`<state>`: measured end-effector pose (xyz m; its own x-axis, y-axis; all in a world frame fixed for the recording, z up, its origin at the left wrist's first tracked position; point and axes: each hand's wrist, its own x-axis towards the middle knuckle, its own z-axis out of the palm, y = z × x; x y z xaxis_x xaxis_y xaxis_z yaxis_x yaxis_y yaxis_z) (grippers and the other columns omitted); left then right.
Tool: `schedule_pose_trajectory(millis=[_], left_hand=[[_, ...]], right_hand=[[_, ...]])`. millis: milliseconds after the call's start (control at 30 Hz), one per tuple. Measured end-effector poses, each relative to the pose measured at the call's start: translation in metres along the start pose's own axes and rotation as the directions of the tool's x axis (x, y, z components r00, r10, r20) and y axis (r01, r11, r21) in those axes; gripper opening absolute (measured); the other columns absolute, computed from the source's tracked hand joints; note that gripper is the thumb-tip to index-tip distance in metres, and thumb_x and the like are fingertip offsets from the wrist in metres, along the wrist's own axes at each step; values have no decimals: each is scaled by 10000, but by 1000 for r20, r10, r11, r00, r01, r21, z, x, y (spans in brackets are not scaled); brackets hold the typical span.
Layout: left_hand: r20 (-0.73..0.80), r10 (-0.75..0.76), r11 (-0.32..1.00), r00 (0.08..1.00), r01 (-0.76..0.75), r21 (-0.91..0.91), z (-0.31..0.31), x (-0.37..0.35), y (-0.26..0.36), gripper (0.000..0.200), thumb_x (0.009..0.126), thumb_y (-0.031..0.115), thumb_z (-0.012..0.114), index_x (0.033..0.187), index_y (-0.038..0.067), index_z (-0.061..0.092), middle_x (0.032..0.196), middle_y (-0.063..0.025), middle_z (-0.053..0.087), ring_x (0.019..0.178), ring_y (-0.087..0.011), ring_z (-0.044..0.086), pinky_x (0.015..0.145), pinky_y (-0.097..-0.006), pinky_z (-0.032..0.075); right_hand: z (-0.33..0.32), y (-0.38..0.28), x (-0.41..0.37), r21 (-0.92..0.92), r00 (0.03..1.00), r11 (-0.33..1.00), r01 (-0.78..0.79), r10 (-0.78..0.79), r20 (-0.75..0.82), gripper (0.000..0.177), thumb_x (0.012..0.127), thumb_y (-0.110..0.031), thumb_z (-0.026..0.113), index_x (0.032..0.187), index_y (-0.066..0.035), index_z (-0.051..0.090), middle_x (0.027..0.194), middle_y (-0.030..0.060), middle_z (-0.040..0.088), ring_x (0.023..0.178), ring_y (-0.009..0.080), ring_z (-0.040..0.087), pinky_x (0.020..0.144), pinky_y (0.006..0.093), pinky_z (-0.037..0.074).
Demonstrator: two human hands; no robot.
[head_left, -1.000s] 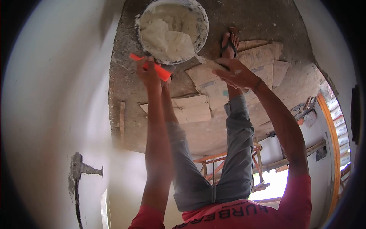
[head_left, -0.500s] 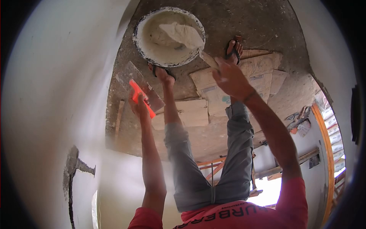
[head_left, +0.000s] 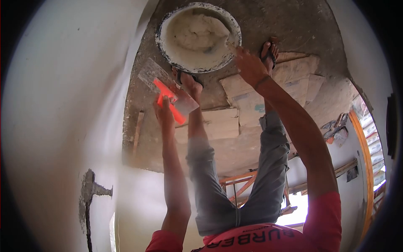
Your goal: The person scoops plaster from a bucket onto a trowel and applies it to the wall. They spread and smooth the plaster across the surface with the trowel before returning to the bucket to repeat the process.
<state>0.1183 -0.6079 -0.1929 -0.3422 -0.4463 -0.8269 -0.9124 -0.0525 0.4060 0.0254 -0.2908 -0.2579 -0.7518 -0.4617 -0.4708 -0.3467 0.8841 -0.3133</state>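
My left hand [head_left: 165, 112] grips the orange handle of a plastering trowel [head_left: 151, 74], whose flat metal blade is turned away from me. My right hand [head_left: 252, 69] is closed at the right rim of a round bucket [head_left: 164, 51]. It holds a trowel [head_left: 229, 41] whose blade dips into the pale wet plaster [head_left: 196, 32]; the blade is mostly hidden by plaster and the handle by my fingers. The bucket stands on the floor just beyond my feet.
Flattened cardboard [head_left: 277, 86] lies on the rough floor around my sandalled feet [head_left: 191, 83]. A white wall [head_left: 63, 105] rises close on my left, with a grey patched groove [head_left: 88, 189]. A wooden strip [head_left: 138, 130] lies near it. Wooden framing [head_left: 239, 185] stands behind me.
My right hand has moved down toward the bucket rim, and the plaster-loaded trowel has sunk into the plaster. The left-hand trowel has shifted slightly right with the view, its blade tilted differently.
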Motion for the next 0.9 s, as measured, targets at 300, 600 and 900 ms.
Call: schedule_pose_trajectory(millis=[300, 600, 900], left_hand=[[287, -49, 957, 957, 126, -260, -33, -29, 38, 495, 973, 286, 545, 1361, 18, 393, 1280, -111, 490, 1148, -247, 511, 1011, -453, 433], [250, 18, 957, 968, 55, -284, -58, -29, 46, 513, 952, 271, 549, 1390, 52, 395, 1168, -62, 521, 1034, -173, 523, 1006, -439, 427], [352, 110, 948, 930, 9, -319, -74, -36, 45, 488, 938, 234, 523, 1375, 49, 406, 1136, -53, 547, 982, -163, 519, 852, -366, 432]], right_hand=[[36, -94, 8, 775, 836, 470, -421, 534, 130, 254, 938, -231, 568, 1018, 10, 564, 775, 277, 617, 790, 501, 586, 705, 512, 497], [71, -175, 41, 760, 676, 646, -73, 592, -438, 222, 951, -255, 569, 961, -33, 567, 621, 121, 554, 543, 339, 587, 502, 409, 496], [30, -191, 49, 761, 693, -613, -213, 454, 560, 337, 964, -365, 537, 925, -34, 588, 637, 22, 543, 476, 102, 522, 398, 269, 426]])
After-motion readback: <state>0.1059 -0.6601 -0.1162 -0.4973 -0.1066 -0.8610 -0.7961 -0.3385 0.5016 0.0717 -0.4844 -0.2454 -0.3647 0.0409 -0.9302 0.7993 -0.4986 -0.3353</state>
